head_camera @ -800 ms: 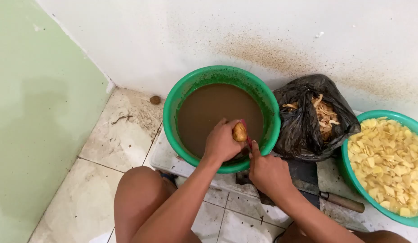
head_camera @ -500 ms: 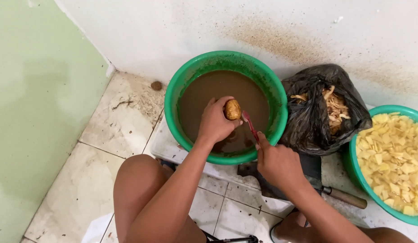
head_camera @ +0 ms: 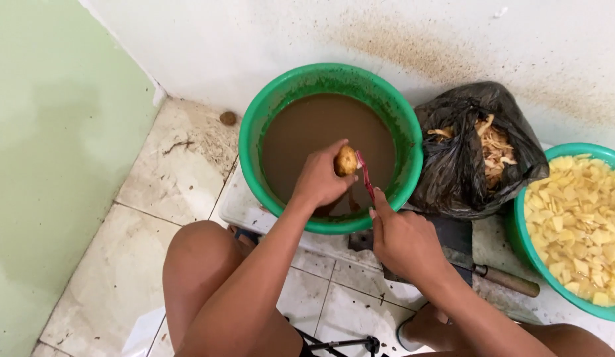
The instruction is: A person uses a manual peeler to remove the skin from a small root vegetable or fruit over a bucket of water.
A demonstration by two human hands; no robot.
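Observation:
My left hand [head_camera: 320, 178] holds a small yellow-brown potato [head_camera: 346, 159] over a green basin [head_camera: 267, 112] filled with muddy brown water. My right hand [head_camera: 403, 238] grips a red-handled peeler [head_camera: 365, 173], whose tip touches the right side of the potato. Both hands hover above the near rim of the basin.
A black plastic bag [head_camera: 466, 165] holding peelings sits right of the basin. A second green basin [head_camera: 519, 238] of cut yellow pieces stands at the far right. A knife with a wooden handle [head_camera: 506, 281] lies on the tiled floor below the bag. My knees fill the foreground.
The potato and my left hand have stayed above the basin while the peeler has risen against the potato's right side. The camera has shifted slightly.

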